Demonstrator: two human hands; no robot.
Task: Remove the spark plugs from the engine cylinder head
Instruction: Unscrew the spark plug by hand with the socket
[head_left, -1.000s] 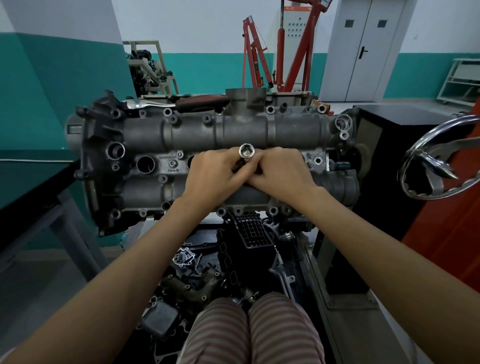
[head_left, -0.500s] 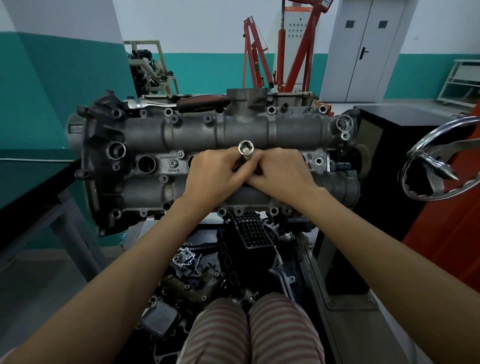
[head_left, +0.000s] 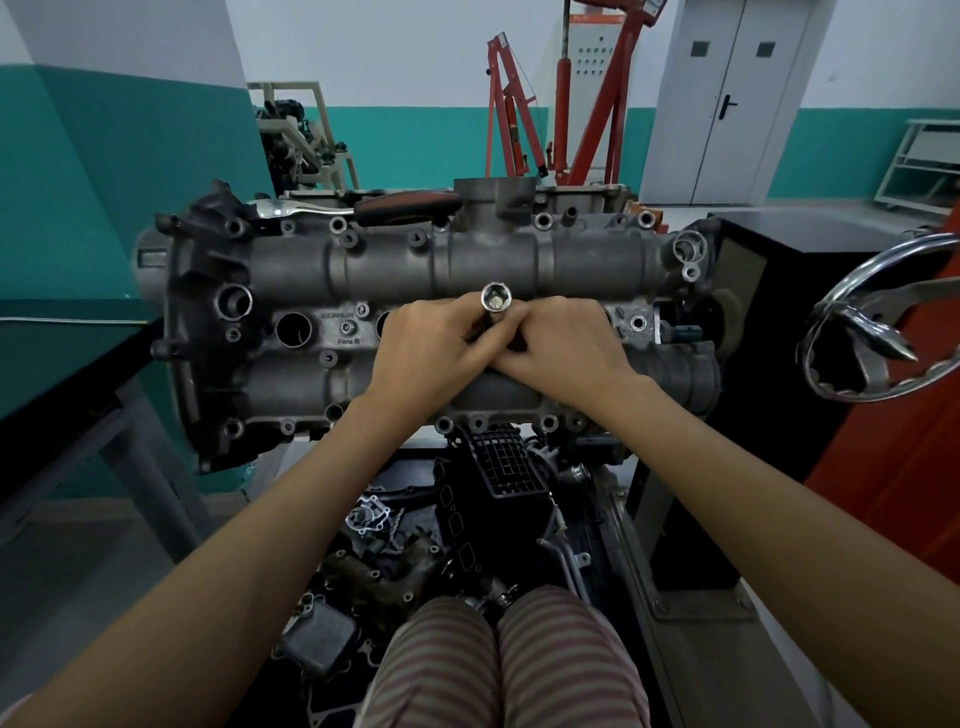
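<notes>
The grey engine cylinder head (head_left: 363, 270) stands on its stand in front of me. A shiny spark plug socket (head_left: 496, 299) sticks up out of a plug well in its middle row. My left hand (head_left: 434, 348) grips the socket's shaft from the left. My right hand (head_left: 563, 345) pinches the same shaft from the right, fingers touching those of the left. An empty round plug well (head_left: 293, 329) shows at the left. The spark plugs themselves are hidden.
A ratchet wrench with a dark red handle (head_left: 363, 208) lies on the head's far edge. A chrome stand wheel (head_left: 878, 322) juts in at right. Loose engine parts (head_left: 395, 545) lie below, by my striped trousers. A red engine hoist (head_left: 561, 104) stands behind.
Both hands keep their hold on the socket; its top has barely shifted, and the hands stay in place.
</notes>
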